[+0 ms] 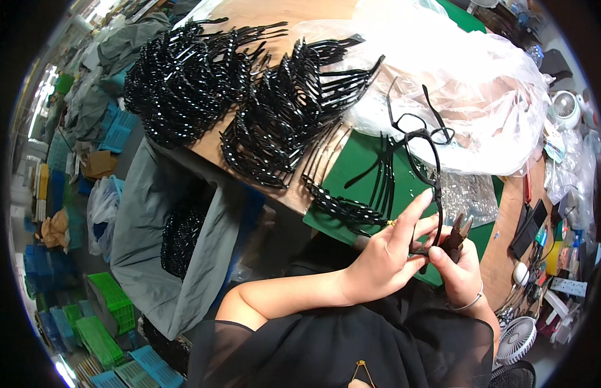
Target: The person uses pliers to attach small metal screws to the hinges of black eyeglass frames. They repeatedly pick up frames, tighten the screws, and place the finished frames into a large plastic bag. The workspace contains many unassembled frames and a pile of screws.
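Slim black frame pinched between two hands, pliers alongside

The left hand [391, 255] has its index finger raised along the rim, while the thumb and the remaining fingers curl in to pinch the lower part of a black eyeglass frame [437, 207]; exactly which fingertips bear on it is partly hidden. The fingers of the right hand [461, 271] are wrapped around a pair of dark pliers [454, 240], jaws pointing up and away, and its thumb reaches in against the frame's lower end.

The frame stands on edge between the hands, above the green mat [362, 152]. It looks very light, its glossy rims probably springy plastic, smooth enough to twist in a loose pinch. The thin rims would likely flex or mark under hard metal, so the bridge or the thicker corners by the hinges seem the safest hold.

Just beyond lies another pair of glasses [431, 103], near the clear plastic bag [507, 110]. To the left, a short row of frames [349, 207] rests on the mat, and two dense heaps of frames [184, 84] spread across the wooden table [507, 226], their interlocked arms apt to snag
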Demonstrator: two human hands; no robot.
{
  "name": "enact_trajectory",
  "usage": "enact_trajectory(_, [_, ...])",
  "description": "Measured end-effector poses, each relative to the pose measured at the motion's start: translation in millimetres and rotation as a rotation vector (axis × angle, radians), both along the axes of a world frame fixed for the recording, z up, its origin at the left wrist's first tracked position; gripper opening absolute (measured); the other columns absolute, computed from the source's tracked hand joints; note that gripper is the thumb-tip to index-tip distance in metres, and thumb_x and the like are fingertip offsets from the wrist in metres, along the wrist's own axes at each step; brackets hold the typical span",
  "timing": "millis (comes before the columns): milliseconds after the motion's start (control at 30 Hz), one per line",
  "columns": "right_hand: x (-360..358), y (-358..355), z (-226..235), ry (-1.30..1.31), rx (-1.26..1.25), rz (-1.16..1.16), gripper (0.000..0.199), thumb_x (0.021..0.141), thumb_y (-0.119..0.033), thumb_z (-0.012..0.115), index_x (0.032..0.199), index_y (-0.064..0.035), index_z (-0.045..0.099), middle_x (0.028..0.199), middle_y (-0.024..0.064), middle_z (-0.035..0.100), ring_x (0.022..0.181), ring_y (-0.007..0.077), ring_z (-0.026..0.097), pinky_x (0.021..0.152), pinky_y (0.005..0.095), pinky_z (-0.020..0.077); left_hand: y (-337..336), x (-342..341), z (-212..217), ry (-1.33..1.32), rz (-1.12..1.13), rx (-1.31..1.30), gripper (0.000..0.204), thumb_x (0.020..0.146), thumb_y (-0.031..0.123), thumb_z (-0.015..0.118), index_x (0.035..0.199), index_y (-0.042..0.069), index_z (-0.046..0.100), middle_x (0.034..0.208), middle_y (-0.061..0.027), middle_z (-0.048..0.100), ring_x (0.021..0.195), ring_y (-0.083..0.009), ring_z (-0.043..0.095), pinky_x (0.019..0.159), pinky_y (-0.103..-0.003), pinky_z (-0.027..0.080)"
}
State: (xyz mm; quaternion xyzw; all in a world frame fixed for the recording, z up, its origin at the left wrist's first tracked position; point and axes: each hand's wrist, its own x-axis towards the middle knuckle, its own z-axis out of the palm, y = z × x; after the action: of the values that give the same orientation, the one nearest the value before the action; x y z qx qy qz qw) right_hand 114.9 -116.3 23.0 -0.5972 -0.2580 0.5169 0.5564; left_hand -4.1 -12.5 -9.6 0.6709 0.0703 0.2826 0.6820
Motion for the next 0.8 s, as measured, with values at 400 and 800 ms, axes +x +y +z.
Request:
enact_trajectory(400, [12,-4,-7,0.026,0.035,0.107,0.021,0.081,-0.013,0.061,0.095,-0.0003,0.052,0.083,0.0003,0.052,0.078,0.0071,0.046,0.071,0.0232,0.0401,0,0,3,0.075,-0.094,-0.355,0.083,0.076,-0.015,0.053,0.135,0.012,0.000,0.126,-0.0216,0.040,0.109,-0.0243,0.050,0.088,-0.032,0.046])
enact_trajectory(800, [30,-15,-6,-0.580,-0.182,0.577,0.029,0.082,-0.028,0.056,0.086,0.0001,0.050,0.074,0.0185,0.057,0.070,0.0326,0.057,0.062,0.0372,0.0450,-1,1,0,0.161,-0.104,-0.302,0.086,0.075,-0.012,0.057,0.135,0.008,0.000,0.125,-0.0247,0.041,0.092,-0.0242,0.060,0.078,-0.029,0.050])
